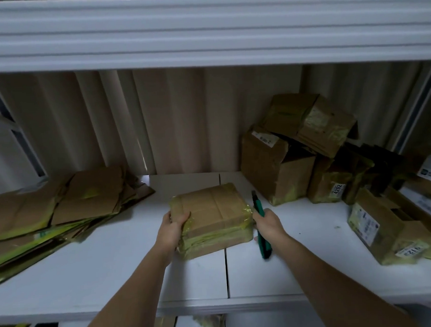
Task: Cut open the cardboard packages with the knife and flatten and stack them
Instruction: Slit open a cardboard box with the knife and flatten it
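A small sealed cardboard package (214, 212), wrapped with yellow-green tape, lies in the middle of the white shelf (115, 271). My left hand (171, 230) grips its near left corner, thumb on top. Just right of the package, my right hand (267, 223) holds a green utility knife (261, 223) by its handle, the tip pointing away from me along the package's right side. A stack of flattened cardboard (58, 209) lies at the left of the shelf.
Several unopened and torn cardboard boxes (295, 155) pile up at the back right, and more boxes (390, 227) sit at the right edge. A white upper shelf (203, 30) hangs overhead. A corrugated wall stands behind.
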